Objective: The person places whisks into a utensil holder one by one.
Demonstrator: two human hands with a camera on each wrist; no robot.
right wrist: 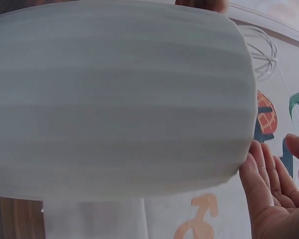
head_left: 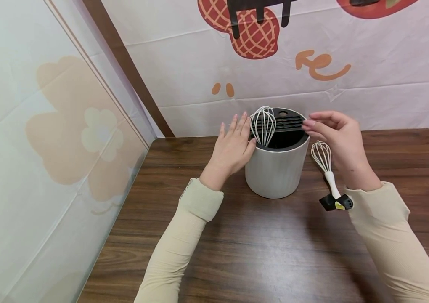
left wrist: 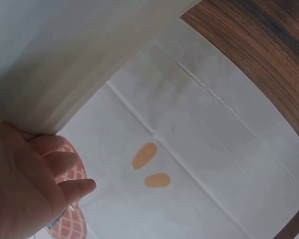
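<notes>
A pale ribbed utensil holder (head_left: 275,174) with a black slotted insert (head_left: 288,122) stands upright on the table, near the back wall. The wire head of a whisk (head_left: 263,120) sticks up from its left side; the handle is hidden inside. My left hand (head_left: 231,147) rests against the holder's left side near the rim, fingers extended. On the other side, my right hand (head_left: 345,143) touches the rim with its fingertips, and in the right wrist view the thumb stands apart from the fingers. Neither hand grips anything. In the left wrist view the holder's wall (left wrist: 65,59) lies beside my fingers.
Right of the holder, under my right hand, a second white whisk (head_left: 329,179) lies on the brown wooden table (head_left: 260,248). Beside its handle end is a small black item (head_left: 327,203) with a yellow patch. A printed cloth (head_left: 184,63) hangs behind and to the left.
</notes>
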